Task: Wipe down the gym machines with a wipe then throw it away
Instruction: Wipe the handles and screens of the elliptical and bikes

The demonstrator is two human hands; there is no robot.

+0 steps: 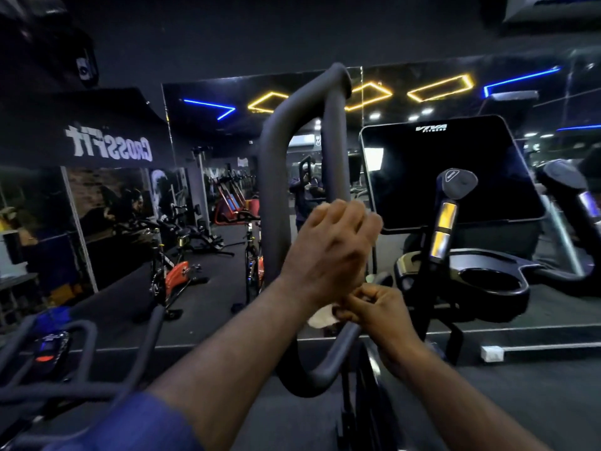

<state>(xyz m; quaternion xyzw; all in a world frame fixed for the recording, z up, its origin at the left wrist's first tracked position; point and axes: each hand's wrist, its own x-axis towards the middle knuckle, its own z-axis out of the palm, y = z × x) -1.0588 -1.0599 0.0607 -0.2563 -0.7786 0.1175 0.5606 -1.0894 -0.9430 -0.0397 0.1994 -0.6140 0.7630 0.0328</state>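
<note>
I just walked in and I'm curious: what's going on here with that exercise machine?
A person is wiping down gym equipment. Their left hand is curled round a grey loop handle, with a bit of white showing under its fingers. The right hand, lower down, pinches a white wipe against the same bar. A dark console screen stands just beyond, to the right. The wipe is in use and not yet thrown away.

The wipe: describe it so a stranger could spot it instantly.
Find the tall grey handlebar loop in mid-frame. Below the left hand gripping it, the right hand pinches the wipe: a small crumpled white scrap, pale against the dark loop.
</note>
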